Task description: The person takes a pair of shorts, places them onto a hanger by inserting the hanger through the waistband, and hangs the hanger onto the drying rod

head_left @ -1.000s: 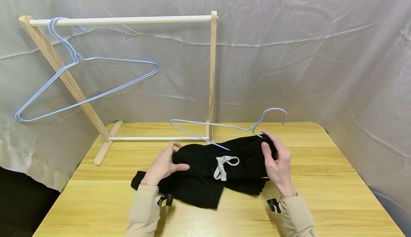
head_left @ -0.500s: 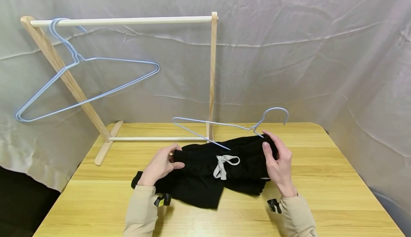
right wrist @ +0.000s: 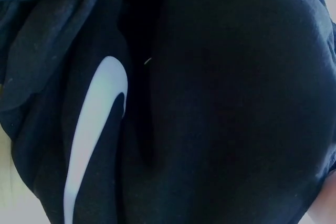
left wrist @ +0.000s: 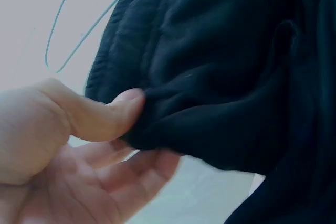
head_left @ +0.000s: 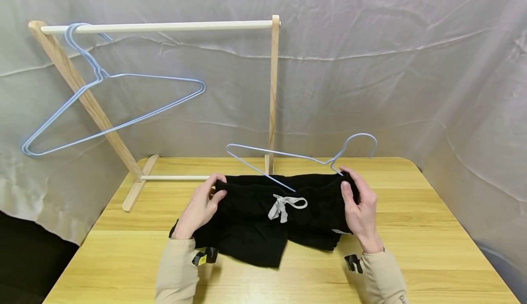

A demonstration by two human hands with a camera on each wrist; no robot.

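Observation:
Black shorts (head_left: 251, 221) with a white drawstring bow (head_left: 284, 205) are stretched between both hands above the table. My left hand (head_left: 199, 207) pinches the left end of the waistband; in the left wrist view its thumb lies over the cloth of the shorts (left wrist: 210, 77), fingers beneath. At the waistband's right end, my right hand (head_left: 362, 205) grips the cloth near the neck of a blue hanger (head_left: 280, 152). One side of that hanger sticks out above the waistband, and the rest is hidden in the shorts. A white mark (right wrist: 94, 119) shows on the cloth in the right wrist view.
A wooden rack (head_left: 273, 89) stands at the back left, its white top bar (head_left: 177, 27) carrying blue hangers (head_left: 152, 111) at the left end. The wooden table (head_left: 432, 249) is backed by grey curtains (head_left: 370, 75).
My left hand has moved up and slightly left with its waistband end, pulling the waistband straighter. The loose hanger has shifted up and to the right. My right hand has barely moved.

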